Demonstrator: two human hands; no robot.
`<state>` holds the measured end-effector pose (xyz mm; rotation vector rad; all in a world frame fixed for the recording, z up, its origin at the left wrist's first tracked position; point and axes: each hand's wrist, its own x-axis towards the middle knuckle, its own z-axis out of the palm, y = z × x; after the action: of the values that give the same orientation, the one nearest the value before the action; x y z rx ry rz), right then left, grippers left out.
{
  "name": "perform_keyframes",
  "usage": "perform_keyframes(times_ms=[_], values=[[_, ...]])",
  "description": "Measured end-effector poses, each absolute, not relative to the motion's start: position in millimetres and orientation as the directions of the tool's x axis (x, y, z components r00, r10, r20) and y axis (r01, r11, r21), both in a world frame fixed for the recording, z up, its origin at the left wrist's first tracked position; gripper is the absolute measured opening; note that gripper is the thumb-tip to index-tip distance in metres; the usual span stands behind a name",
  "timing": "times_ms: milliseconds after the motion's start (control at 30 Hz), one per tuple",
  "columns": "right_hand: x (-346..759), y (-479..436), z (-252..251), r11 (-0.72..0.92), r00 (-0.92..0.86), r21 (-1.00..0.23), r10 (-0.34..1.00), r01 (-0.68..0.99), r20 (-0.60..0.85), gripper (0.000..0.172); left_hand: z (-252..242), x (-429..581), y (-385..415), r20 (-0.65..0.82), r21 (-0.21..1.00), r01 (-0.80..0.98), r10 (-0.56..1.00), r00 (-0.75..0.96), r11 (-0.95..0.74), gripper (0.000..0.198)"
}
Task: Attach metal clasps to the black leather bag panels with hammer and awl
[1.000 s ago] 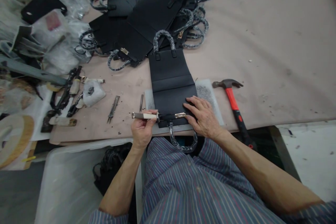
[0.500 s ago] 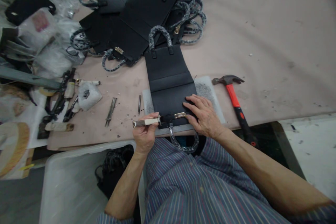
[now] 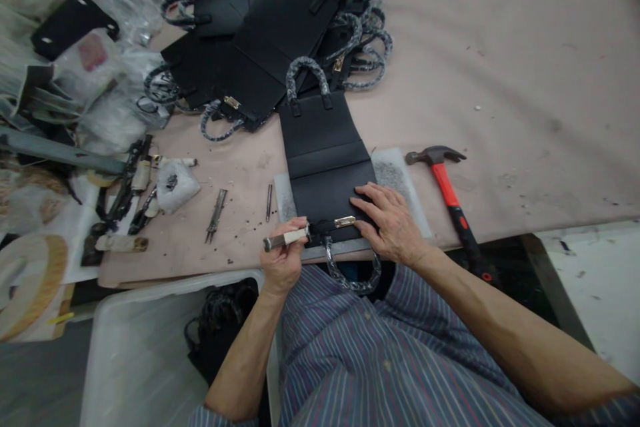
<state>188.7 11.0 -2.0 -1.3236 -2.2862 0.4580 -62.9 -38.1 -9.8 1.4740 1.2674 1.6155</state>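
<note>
A black handbag panel (image 3: 327,160) lies over a pale board (image 3: 407,193) at the table's front edge. Plastic-wrapped handles show at both ends, and the near handle (image 3: 353,287) hangs over the edge toward my lap. My left hand (image 3: 283,260) is closed around a punch-like metal tool with a pale wrapped shaft (image 3: 287,238), held slantwise; its tip is beside a dark strap at the panel's near end. A gold metal clasp piece (image 3: 345,221) sits on that strap. My right hand (image 3: 393,223) lies on the panel with fingers spread, its thumb close to the clasp piece.
A claw hammer (image 3: 447,193) with a red and black handle lies to the right. Left are a two-pronged punch (image 3: 216,217), a thin metal rod (image 3: 269,203) and a plastic bag (image 3: 176,187). More black panels (image 3: 280,27) are piled behind. A white bin (image 3: 115,347) stands at lower left.
The whole view has shifted slightly, with the scene a little further right and down. Both hands keep about the same place on the panel, and the left still grips the tool.
</note>
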Motion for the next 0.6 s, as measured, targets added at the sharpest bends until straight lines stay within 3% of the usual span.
perform_keyframes(times_ms=[233,400,600], values=[[188,10,-2,0.514,-0.442,-0.470,0.857,0.717,0.263,0.042,-13,-63,-52,0.454,0.857,0.361,0.871,-0.190,-0.368,0.013],[188,11,-2,0.517,-0.444,-0.479,0.856,0.710,0.265,0.042,-16,-64,-58,0.445,0.868,0.344,0.869,-0.215,-0.359,0.015],[188,11,-2,0.530,-0.450,-0.458,0.848,0.714,0.279,0.040,-13,-69,-49,0.476,0.854,0.296,0.872,-0.112,-0.428,0.020]])
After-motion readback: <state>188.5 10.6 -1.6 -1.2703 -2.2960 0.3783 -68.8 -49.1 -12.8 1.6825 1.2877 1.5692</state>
